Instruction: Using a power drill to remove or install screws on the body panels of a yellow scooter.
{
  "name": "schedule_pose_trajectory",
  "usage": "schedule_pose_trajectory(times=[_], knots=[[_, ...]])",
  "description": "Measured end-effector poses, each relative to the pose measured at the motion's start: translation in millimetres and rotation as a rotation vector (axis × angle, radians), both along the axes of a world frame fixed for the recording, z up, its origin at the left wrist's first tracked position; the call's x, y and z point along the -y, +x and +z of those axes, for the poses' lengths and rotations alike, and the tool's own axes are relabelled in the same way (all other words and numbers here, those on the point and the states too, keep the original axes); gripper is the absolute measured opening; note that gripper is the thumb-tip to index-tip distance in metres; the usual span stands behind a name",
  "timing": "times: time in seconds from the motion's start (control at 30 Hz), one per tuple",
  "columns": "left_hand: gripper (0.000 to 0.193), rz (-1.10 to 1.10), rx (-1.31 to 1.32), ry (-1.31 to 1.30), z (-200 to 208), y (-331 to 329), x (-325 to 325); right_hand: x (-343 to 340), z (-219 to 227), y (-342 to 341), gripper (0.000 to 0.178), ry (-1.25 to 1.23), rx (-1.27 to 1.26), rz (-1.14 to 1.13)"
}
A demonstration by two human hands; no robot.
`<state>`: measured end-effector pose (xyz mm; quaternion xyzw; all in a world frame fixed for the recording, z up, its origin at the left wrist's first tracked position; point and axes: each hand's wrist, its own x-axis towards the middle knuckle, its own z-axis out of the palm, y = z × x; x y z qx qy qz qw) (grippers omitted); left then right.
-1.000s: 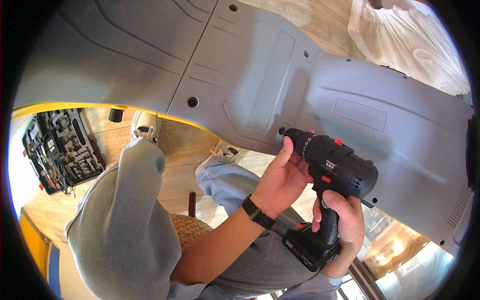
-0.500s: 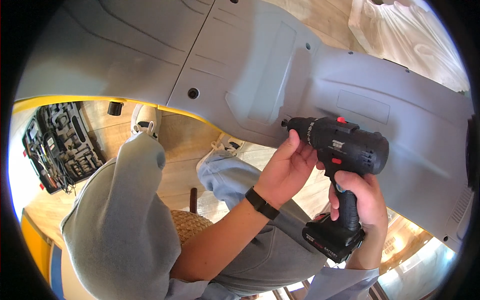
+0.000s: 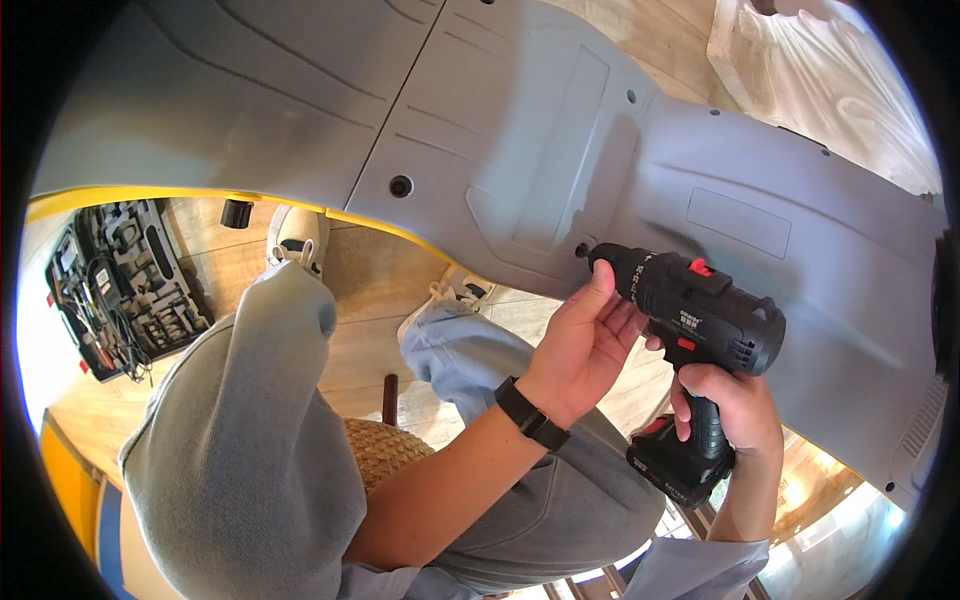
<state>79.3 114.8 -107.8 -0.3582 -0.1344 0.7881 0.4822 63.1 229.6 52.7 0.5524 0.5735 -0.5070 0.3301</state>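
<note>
A black cordless drill [image 3: 722,318] with red switches lies across the view, its nose pointing left at a dark hole [image 3: 582,250] in a large grey moulded panel [image 3: 700,160]. Whether the drill's tip reaches into that hole I cannot tell. My right hand [image 3: 742,408] is wrapped round the drill's handle, just above the black battery. With thumb and bent fingers, my left hand [image 3: 590,345] holds the front of the drill around its chuck. A black band is on my left wrist.
The panel has a yellow edge [image 3: 385,228] and a recessed round socket [image 3: 401,187]; a black cylinder [image 3: 236,213] sticks out below the edge. An open tool case [image 3: 130,290] lies on the wooden floor at left. White plastic sheeting [image 3: 830,90] is at far right.
The whole scene has shifted slightly right in the view. The drill's rear end has dipped a little, and both hands remain on it.
</note>
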Motion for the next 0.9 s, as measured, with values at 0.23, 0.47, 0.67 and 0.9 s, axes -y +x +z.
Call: schedule_pose_trajectory(times=[0.23,0.47,0.67,0.9], knots=[[0.038,0.098,0.005,0.036,-5.3,9.0,-1.9,-4.4,2.3,-6.7,0.035,-0.006,0.063,0.108],[0.046,0.149,0.115,0.103,-13.0,17.3,-4.8,-10.9,0.4,-8.5,0.037,-0.018,0.046,0.01],[0.05,-0.01,0.069,-0.035,-0.8,19.2,-9.9,1.1,2.3,-0.3,0.034,0.034,0.021,-0.099],[0.051,-0.01,0.007,0.02,2.3,20.9,-11.1,21.3,8.0,11.0,0.041,0.112,-0.086,-0.331]])
